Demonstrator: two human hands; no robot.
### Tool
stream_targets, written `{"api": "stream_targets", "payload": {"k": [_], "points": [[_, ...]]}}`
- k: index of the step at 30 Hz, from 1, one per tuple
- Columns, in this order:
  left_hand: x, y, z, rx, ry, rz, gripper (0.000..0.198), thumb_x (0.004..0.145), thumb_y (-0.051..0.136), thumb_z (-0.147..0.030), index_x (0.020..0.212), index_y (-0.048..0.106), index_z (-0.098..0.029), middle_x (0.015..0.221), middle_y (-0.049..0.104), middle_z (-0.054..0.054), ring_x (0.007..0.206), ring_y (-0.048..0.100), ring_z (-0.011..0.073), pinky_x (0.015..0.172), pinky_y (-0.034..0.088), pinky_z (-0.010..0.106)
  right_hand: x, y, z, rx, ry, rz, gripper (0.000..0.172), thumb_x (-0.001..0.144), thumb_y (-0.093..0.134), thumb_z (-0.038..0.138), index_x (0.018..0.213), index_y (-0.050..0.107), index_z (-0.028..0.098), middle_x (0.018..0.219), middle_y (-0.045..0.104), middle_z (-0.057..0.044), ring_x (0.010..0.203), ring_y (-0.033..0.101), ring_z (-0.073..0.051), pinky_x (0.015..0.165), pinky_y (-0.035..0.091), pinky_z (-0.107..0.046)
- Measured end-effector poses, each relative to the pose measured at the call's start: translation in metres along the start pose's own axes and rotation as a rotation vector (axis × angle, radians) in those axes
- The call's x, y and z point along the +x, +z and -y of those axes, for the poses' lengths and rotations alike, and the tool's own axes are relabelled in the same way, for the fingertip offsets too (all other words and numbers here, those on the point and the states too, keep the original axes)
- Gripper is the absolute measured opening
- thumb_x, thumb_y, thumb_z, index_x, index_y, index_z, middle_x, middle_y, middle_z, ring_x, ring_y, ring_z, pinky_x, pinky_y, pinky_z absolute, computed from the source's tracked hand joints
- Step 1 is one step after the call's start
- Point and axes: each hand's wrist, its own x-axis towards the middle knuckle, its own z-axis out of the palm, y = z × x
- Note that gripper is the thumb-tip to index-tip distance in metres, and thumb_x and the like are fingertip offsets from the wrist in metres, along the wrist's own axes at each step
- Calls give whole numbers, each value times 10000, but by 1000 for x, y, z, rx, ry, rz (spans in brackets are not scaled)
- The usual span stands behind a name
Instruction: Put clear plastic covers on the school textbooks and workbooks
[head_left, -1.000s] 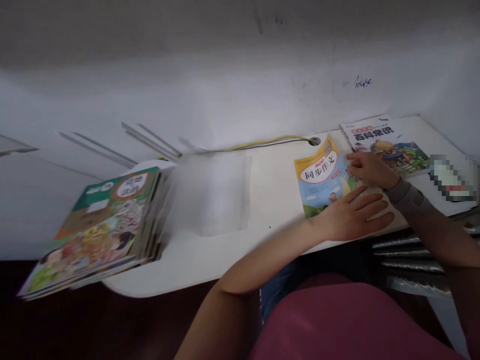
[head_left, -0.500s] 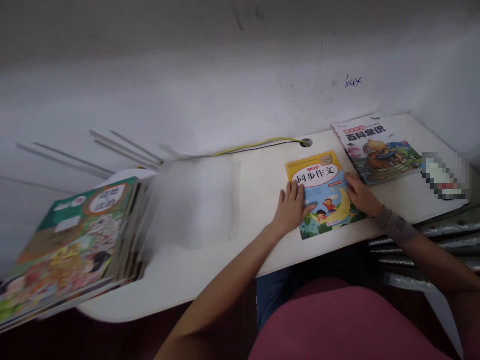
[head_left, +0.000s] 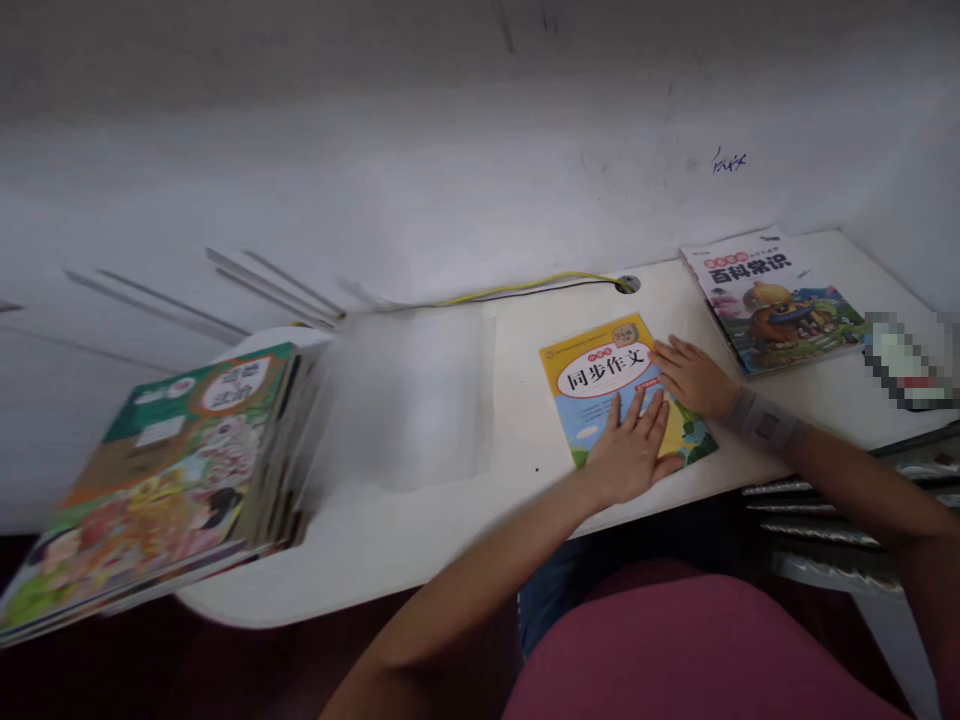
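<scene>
A yellow and blue workbook (head_left: 600,372) lies flat on the white desk (head_left: 420,540) in front of me. My left hand (head_left: 632,450) rests open on the lower part of its cover, fingers spread. At its right edge my right hand (head_left: 694,375) is open too, fingertips touching the cover, with a grey band on the wrist. Part of the cover picture is hidden under both hands. To the right of my hands lies a white picture-covered book (head_left: 776,300), apart from the workbook.
On the left a stack of books (head_left: 180,460) overhangs the desk edge. Beside it lies a clear plastic sheet (head_left: 420,400). A yellow cable (head_left: 525,283) runs along the wall into a desk hole (head_left: 627,285). A blurred-out object (head_left: 907,360) sits at the far right.
The workbook has shifted left and turned a little. My left hand has moved from its left edge onto the lower cover, and my right hand's fingers have straightened along the right edge.
</scene>
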Motion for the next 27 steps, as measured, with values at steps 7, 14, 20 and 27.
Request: {"api": "stream_targets", "payload": {"k": [7, 14, 20, 27], "points": [[-3, 1, 2, -9, 52, -50, 578, 918, 359, -562, 1421, 381, -277, 1527, 313, 46, 1424, 120, 388, 1092, 136, 660, 93, 13, -27, 45, 200, 105, 491, 968, 294, 280, 1412, 375, 89, 1509, 327, -138, 1379, 285, -322, 1085, 249, -548], [-2, 0, 0, -43, 10, -77, 562, 928, 363, -537, 1401, 417, -239, 1504, 360, 58, 1415, 201, 347, 1118, 165, 602, 35, 8, -1, -5, 224, 71, 549, 969, 296, 336, 1424, 328, 30, 1504, 311, -190, 1389, 275, -321, 1104, 227, -533], [-19, -3, 28, -31, -323, -192, 571, 904, 448, -503, 1362, 471, -164, 1461, 393, 185, 1377, 270, 411, 1076, 224, 634, -81, -2, 41, -76, 150, 34, 541, 972, 288, 355, 1436, 336, 81, 1492, 347, -160, 1371, 322, -302, 1095, 262, -515], [-66, 7, 36, -98, -640, -231, 596, 930, 404, -422, 1404, 368, -63, 1454, 353, 269, 1390, 256, 378, 1093, 222, 605, -98, -1, 51, -117, 164, -38, 534, 972, 322, 327, 1449, 310, 88, 1483, 371, -138, 1355, 348, -304, 1071, 289, -530]]}}
